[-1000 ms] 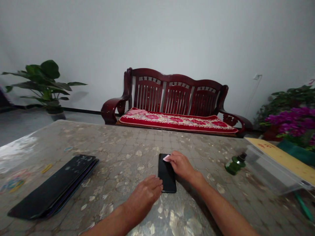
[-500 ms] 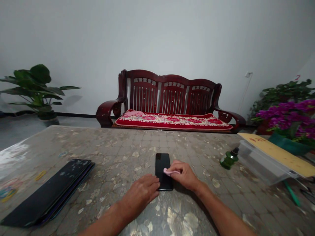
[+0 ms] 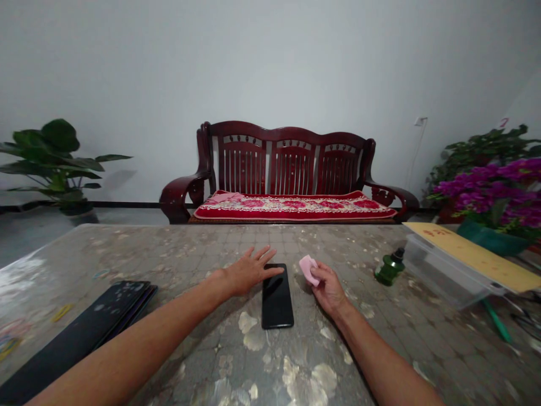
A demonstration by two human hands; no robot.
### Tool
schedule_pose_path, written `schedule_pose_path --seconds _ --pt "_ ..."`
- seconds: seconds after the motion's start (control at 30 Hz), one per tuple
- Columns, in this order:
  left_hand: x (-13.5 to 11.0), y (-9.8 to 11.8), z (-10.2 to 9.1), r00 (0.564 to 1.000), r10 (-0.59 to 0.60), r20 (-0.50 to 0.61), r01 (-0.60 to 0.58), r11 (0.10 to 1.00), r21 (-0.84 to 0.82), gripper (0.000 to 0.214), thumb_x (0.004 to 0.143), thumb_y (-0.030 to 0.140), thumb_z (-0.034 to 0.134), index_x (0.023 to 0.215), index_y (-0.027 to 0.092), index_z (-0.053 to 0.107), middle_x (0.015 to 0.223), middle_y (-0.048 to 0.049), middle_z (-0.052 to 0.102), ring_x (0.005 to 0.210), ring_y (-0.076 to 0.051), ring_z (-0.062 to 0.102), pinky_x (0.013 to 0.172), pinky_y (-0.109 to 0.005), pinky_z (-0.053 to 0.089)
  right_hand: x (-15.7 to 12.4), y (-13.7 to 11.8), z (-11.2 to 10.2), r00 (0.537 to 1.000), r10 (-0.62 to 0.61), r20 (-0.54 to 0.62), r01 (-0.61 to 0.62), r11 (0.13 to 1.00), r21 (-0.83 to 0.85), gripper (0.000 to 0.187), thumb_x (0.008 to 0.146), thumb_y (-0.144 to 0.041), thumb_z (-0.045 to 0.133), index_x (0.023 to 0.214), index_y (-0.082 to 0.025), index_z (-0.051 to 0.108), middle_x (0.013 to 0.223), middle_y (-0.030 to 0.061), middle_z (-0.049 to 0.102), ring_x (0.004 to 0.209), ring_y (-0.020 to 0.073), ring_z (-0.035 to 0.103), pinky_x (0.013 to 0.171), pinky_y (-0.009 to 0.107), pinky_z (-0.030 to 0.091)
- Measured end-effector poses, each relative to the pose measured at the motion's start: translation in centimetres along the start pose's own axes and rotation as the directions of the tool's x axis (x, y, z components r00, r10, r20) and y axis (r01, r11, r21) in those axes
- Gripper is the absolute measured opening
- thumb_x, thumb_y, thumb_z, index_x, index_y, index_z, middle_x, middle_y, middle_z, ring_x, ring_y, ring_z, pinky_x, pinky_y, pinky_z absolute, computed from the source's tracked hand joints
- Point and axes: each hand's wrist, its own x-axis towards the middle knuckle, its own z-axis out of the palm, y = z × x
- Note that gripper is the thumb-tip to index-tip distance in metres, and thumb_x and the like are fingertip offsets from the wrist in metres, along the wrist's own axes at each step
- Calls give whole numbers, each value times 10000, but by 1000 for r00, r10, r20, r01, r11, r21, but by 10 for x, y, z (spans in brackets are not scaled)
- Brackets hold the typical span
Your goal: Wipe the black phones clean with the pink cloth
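A black smartphone [image 3: 278, 304] lies flat on the table in front of me, its upper face glossy and dark. My left hand [image 3: 247, 272] is at its upper left, fingers spread and the thumb reaching over the phone's top end. That thumb hides the top left corner, so I cannot tell for sure which side faces up. To the right of the phone, apart from it, my right hand [image 3: 328, 288] pinches a small folded pink cloth [image 3: 309, 269] between thumb and fingers.
A black wallet-like case [image 3: 84, 332] lies at left, partly behind my left forearm, beside yellow rubber bands [image 3: 62, 313]. At right stand a green bottle [image 3: 389, 268] and a clear plastic box [image 3: 448, 276] under a yellow sheet [image 3: 477, 254]. A wooden bench [image 3: 291, 163] stands beyond the table.
My right hand has lifted the pink cloth off the phone and moved right. My left hand has moved up from the phone's lower left edge to its top, fingers now spread.
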Motion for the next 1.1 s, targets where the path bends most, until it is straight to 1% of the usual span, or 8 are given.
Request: schedule_pose_path --seconds 0.07,0.2,0.4,0.6,0.73,0.83,1.0,1.1 --pt "15 0 -3 999 47 17 -47 999 2 1023 622 31 823 1480 381 391 1637 -155 229 1482 -414 232 1098 -664 297 3 -2 -3 1000 16 5 -16 997 80 258 540 -219 797 782 -151 737 707 17 715 558 123 579 482 204 414" --pt "36 3 -4 995 103 -7 -103 995 -5 854 672 23 789 1392 397 521 1610 -136 307 1463 -398 296 1090 -652 317 5 -2 -6 997 72 6 -72 982 173 269 557 -169 798 820 -158 744 747 19 734 576 127 605 471 191 443" --pt "47 -1 -10 992 69 105 -66 997 -31 932 527 93 883 1354 370 553 1610 -129 315 1479 -407 243 1121 -651 246 6 -3 -7 991 119 62 -130 967 221 248 597 -122 780 836 -161 727 789 20 745 622 137 642 533 202 504" --pt "38 -12 -19 970 -36 240 62 993 -102 960 475 258 924 1352 293 537 1580 -170 356 1473 -428 234 1131 -635 229 9 -3 -13 986 157 62 -168 954 248 240 629 -102 772 855 -152 709 764 15 727 580 120 621 477 185 487" --pt "18 -14 -18 971 -107 212 140 979 -145 866 509 400 927 1280 215 580 1512 -208 432 1453 -425 283 1141 -608 238 11 -1 -16 987 137 80 -151 964 218 251 659 -113 766 894 -171 702 775 13 719 594 141 621 467 212 482" --pt "2 -1 -9 969 -209 132 230 958 -169 786 530 523 902 1180 176 628 1474 -212 471 1452 -419 289 1159 -595 217 11 -3 -14 990 114 84 -128 974 188 264 647 -132 775 896 -181 703 800 18 723 614 151 622 474 223 474" --pt "-16 45 6 873 -488 22 480 848 -225 750 671 623 775 1177 86 639 1410 -277 518 1425 -438 337 1164 -612 202 4 -7 -3 995 92 -25 -90 992 85 304 531 -211 840 813 -156 737 744 9 709 596 121 583 499 197 444" --pt "-26 65 10 848 -530 -5 507 814 -284 736 681 639 757 1182 110 654 1391 -253 551 1417 -435 352 1168 -633 174 -1 -7 1 999 35 -37 -36 999 -22 332 504 -259 859 798 -149 751 708 7 696 589 119 561 517 201 425"
